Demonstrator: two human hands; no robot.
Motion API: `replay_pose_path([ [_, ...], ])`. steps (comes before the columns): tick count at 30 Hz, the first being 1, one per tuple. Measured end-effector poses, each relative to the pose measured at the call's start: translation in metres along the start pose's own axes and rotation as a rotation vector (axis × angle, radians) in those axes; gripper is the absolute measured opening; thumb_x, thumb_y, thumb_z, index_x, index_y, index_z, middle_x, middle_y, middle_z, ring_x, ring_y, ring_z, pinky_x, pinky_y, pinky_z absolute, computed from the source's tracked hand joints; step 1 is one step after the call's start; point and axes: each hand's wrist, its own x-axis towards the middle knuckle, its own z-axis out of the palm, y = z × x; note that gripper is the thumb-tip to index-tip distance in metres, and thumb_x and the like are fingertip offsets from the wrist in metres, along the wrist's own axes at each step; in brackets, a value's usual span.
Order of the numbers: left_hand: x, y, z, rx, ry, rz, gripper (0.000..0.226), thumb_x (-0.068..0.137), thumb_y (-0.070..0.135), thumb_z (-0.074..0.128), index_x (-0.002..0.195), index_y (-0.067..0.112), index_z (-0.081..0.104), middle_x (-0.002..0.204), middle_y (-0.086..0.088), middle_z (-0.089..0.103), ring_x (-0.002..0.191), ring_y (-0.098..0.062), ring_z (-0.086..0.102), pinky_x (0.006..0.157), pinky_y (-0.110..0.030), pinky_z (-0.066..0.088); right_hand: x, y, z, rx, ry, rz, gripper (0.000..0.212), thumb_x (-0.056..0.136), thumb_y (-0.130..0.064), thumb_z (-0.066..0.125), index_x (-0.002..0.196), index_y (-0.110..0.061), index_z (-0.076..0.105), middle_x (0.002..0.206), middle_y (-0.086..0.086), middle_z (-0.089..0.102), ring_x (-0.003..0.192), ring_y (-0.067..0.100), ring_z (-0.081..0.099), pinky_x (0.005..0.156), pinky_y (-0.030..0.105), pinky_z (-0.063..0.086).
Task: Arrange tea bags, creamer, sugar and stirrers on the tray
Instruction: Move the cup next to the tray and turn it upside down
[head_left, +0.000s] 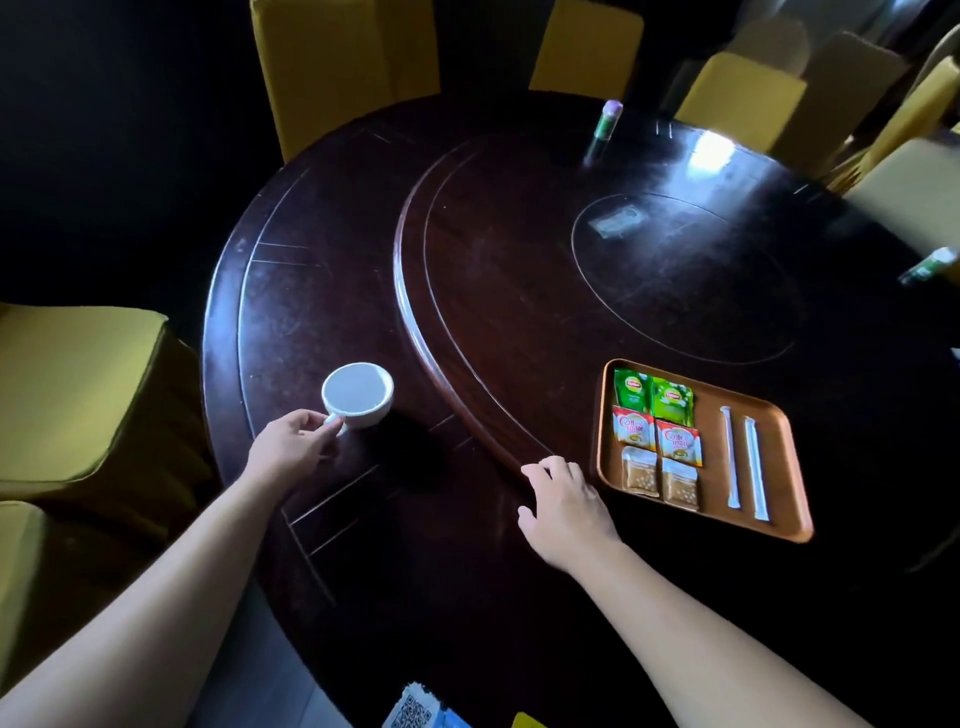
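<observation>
Brown tray (789, 467) at lower right of the dark table (363, 260), tea bags (652, 395), creamer (657, 436), sugar (660, 475) and stirrers (743, 462) lined inside, left hand (291, 447) grip pinching a white cup (358, 395) handle near the table's left edge, right hand (566, 504) grip released, flat on the turntable rim (415, 332) just beside the tray.

Two green paper tea sachets (652, 396) read "Lipton"; two red-and-white creamer sachets (656, 435) just nearer read "Coffee mate".

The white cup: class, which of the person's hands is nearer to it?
Left. The left hand touches the white cup at its handle; the right hand rests on the table farther right, beside the tray.
</observation>
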Motion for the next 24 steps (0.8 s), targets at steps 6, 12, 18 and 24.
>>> replay_pose_path([
  [6, -0.032, 0.024, 0.039, -0.052, -0.059, 0.053, 0.025, 0.082, 0.043, 0.076, 0.082, 0.019, 0.07, 0.073, -0.005, 0.077, 0.073, -0.024, 0.075, 0.082, -0.048, 0.06, -0.02, 0.023, 0.001, -0.032, -0.007, 0.067, 0.062, 0.093, -0.036, 0.054, 0.148, -0.028, 0.029, 0.145, 0.002, 0.035, 0.132, 0.025, 0.036, 0.104, 0.044, 0.039],
  [12, -0.055, 0.065, 0.085, 0.144, -0.112, 0.19, 0.024, 0.086, 0.044, 0.07, 0.081, 0.021, 0.07, 0.07, 0.003, 0.077, 0.065, -0.013, 0.071, 0.066, -0.031, 0.052, -0.04, 0.048, 0.006, -0.045, -0.002, 0.166, 0.067, 0.093, -0.037, 0.053, 0.152, -0.029, 0.023, 0.148, 0.005, 0.032, 0.135, 0.027, 0.033, 0.101, 0.046, 0.04],
  [18, -0.063, 0.092, 0.134, 0.206, -0.202, 0.268, 0.024, 0.086, 0.043, 0.07, 0.081, 0.02, 0.069, 0.066, 0.003, 0.073, 0.046, -0.002, 0.055, 0.051, -0.025, 0.044, -0.05, 0.058, 0.012, 0.022, 0.027, 0.181, 0.069, 0.09, -0.037, 0.056, 0.151, -0.029, 0.024, 0.152, 0.004, 0.029, 0.138, 0.026, 0.029, 0.108, 0.045, 0.034],
  [24, -0.063, 0.108, 0.173, 0.254, -0.249, 0.293, 0.025, 0.085, 0.044, 0.071, 0.085, 0.019, 0.068, 0.071, 0.0, 0.073, 0.052, -0.006, 0.056, 0.056, -0.025, 0.044, -0.049, 0.06, 0.014, 0.047, 0.04, 0.163, 0.07, 0.09, -0.037, 0.056, 0.151, -0.028, 0.024, 0.153, 0.005, 0.027, 0.138, 0.027, 0.027, 0.109, 0.047, 0.033],
])
